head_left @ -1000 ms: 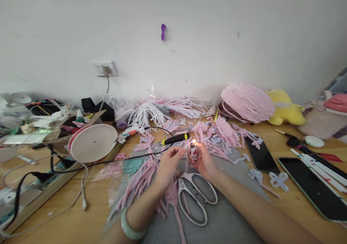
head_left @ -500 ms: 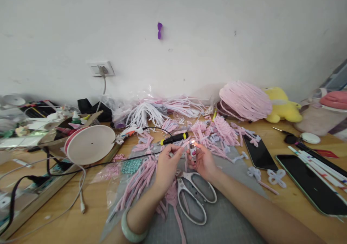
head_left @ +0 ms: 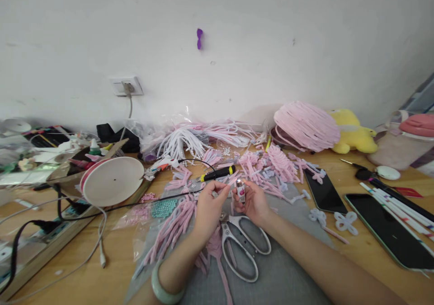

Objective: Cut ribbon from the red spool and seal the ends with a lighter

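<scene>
My right hand (head_left: 255, 202) is closed around a small white lighter (head_left: 240, 191) with a pink print and a metal top; no flame shows on it. Just left of it, my left hand (head_left: 210, 206) is closed in a pinch, thumb against fingers. Whatever sits in that pinch is too small to make out. Below both hands lie large scissors (head_left: 240, 277) with pale grey handles, their blades hidden under the hands. Pink fuzzy stems (head_left: 181, 221) spread out to the left on a grey mat (head_left: 281, 273).
A black-and-yellow handled tool (head_left: 220, 173) lies behind my hands, with a black cable running past it. Pink fuzzy pieces (head_left: 283, 165) are heaped beyond. Two phones (head_left: 325, 191) lie on the right, a round white spool (head_left: 113, 181) on the left, near teal beads (head_left: 164, 208).
The flame at the lighter's top has gone out. The lighter stands slightly more to the left and higher; otherwise both hands have hardly moved.
</scene>
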`<state>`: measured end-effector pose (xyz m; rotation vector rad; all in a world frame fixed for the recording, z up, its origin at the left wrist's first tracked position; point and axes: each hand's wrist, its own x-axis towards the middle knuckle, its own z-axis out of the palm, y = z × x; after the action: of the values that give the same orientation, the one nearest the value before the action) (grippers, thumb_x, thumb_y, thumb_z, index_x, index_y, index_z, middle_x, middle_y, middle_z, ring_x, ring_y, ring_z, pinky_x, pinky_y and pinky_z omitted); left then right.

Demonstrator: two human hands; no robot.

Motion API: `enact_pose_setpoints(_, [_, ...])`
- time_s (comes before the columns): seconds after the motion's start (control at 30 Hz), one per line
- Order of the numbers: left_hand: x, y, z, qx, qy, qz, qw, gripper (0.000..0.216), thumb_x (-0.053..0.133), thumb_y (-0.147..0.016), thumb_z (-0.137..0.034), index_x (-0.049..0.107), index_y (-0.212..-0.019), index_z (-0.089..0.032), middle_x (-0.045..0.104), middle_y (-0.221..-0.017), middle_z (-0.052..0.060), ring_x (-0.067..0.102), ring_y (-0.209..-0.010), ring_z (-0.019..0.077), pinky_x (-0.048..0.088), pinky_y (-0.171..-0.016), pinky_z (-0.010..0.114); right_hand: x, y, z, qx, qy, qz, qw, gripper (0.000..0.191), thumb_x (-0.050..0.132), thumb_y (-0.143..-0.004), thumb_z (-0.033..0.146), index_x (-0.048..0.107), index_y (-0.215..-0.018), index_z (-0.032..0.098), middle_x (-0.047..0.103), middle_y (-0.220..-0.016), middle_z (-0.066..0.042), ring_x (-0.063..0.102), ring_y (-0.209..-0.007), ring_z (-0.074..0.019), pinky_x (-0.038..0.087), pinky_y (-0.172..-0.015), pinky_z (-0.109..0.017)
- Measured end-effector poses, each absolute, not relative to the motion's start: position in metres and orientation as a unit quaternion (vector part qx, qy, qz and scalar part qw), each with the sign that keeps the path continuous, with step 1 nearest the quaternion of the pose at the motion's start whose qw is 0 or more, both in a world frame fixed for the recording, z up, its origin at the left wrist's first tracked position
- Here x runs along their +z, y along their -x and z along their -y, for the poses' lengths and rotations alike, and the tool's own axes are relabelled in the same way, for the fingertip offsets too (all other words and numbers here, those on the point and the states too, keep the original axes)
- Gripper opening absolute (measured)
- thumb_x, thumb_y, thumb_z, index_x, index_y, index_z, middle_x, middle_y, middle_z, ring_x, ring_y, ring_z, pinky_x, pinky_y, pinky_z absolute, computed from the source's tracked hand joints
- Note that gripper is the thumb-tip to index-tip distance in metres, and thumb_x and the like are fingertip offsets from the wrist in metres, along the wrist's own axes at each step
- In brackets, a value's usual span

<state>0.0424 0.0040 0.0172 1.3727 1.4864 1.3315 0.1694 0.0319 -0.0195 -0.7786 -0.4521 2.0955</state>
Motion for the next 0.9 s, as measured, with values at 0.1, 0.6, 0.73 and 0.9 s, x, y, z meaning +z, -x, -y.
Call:
enact_pose_setpoints(0.1, [0.018, -0.043, -0.004, 0.516, -0.528, -0.574, 0.354, 0.012, 0.059, -0.069, -0.028, 0.06, -0.064, -0.017, 0.06, -0.062, -0.003, 0.051, -0.059, 0.0114, 0.036, -0.058, 0.021, -0.02, -0.169, -0.032, 0.833, 0.312, 0.188, 0.417, 0.032, 0.047, -0.07, 0.042, 0.057, -0.064, 0.013, 0.049, -0.045, 0.0, 0.035, -0.036, -0.0089, 0.018, -0.04, -0.021])
enact_pose_setpoints(0.6, [0.019, -0.044, -0.003, 0.509, -0.531, -0.577, 0.356, 0.011, 0.057, -0.069, -0.027, 0.059, -0.065, -0.017, 0.06, -0.063, -0.002, 0.053, -0.062, 0.0129, 0.039, -0.06, 0.023, -0.018, -0.169, -0.031, 0.83, 0.321, 0.18, 0.418, 0.032, 0.046, -0.071, 0.042, 0.057, -0.064, 0.013, 0.048, -0.044, 0.0, 0.034, -0.035, -0.0089, 0.017, -0.039, -0.021])
enact_pose_setpoints(0.73, [0.018, -0.042, -0.002, 0.51, -0.53, -0.574, 0.36, 0.013, 0.056, -0.07, -0.029, 0.059, -0.066, -0.017, 0.059, -0.063, -0.002, 0.051, -0.062, 0.0126, 0.038, -0.059, 0.022, -0.015, -0.167, -0.031, 0.825, 0.324, 0.192, 0.421, 0.035, 0.047, -0.072, 0.046, 0.057, -0.063, 0.013, 0.047, -0.044, 0.001, 0.034, -0.035, -0.0077, 0.018, -0.039, -0.02])
enact_pose_setpoints(0.9, [0.022, -0.048, -0.011, 0.508, -0.539, -0.558, 0.373, 0.017, 0.055, -0.07, -0.032, 0.057, -0.064, -0.016, 0.055, -0.061, -0.003, 0.049, -0.06, 0.0116, 0.037, -0.059, 0.022, -0.002, -0.184, -0.035, 0.775, 0.408, 0.223, 0.429, 0.039, 0.046, -0.075, 0.05, 0.056, -0.063, 0.014, 0.048, -0.044, 0.002, 0.035, -0.034, -0.0072, 0.019, -0.037, -0.02])
